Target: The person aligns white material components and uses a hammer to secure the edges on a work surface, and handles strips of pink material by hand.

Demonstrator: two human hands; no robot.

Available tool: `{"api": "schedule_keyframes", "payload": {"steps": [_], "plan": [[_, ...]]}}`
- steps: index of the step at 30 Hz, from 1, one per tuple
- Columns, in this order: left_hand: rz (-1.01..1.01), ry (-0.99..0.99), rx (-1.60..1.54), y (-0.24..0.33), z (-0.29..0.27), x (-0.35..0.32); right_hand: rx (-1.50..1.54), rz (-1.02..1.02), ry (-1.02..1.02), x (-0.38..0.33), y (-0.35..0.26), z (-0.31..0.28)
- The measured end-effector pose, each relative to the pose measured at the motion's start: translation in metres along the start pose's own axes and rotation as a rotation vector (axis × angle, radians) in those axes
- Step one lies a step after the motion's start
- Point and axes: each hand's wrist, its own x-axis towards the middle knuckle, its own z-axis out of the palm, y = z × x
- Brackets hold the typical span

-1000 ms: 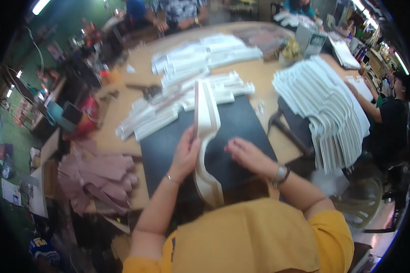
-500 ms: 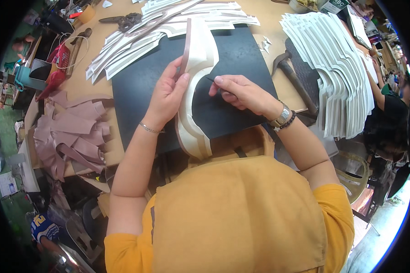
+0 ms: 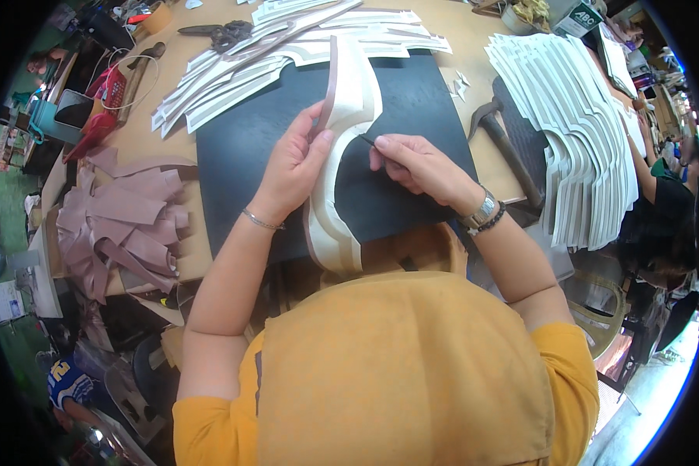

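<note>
My left hand point(image 3: 293, 167) grips a long curved leather piece point(image 3: 348, 85) by its left edge, thumb on top and fingers behind. The piece shows a cream-white face with a mauve-brown border, and it stands tilted over a black work board point(image 3: 248, 171). Between the thumb and fingers of my right hand point(image 3: 427, 172) is a thin dark tool point(image 3: 368, 140); its exact kind cannot be made out. Its tip is at the inner curve of the leather piece, about midway along. The lower end of the piece hangs over the board's near edge.
Layered white and brown cut pieces point(image 3: 225, 85) lie behind the board, with scissors point(image 3: 224, 33) beside them. At right are a hammer point(image 3: 509, 151) and a fanned stack of similar pieces point(image 3: 575, 132). Mauve leather scraps point(image 3: 124, 225) heap at left near a red basket point(image 3: 110, 93).
The whole view has shifted slightly. Both hands keep their holds, and the tool tip stays at the inner curve of the leather piece.
</note>
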Motion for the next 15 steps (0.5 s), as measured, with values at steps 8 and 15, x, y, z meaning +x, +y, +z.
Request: {"api": "schedule_keyframes", "payload": {"steps": [8, 15], "plan": [[0.016, 0.001, 0.048, -0.0018, 0.0012, -0.0018, -0.010, 0.021, -0.028, 0.0071, -0.0065, 0.0081], [0.054, 0.029, 0.024, -0.0051, 0.0026, -0.0010, -0.047, -0.041, 0.000, 0.0031, 0.0010, 0.0065]]}}
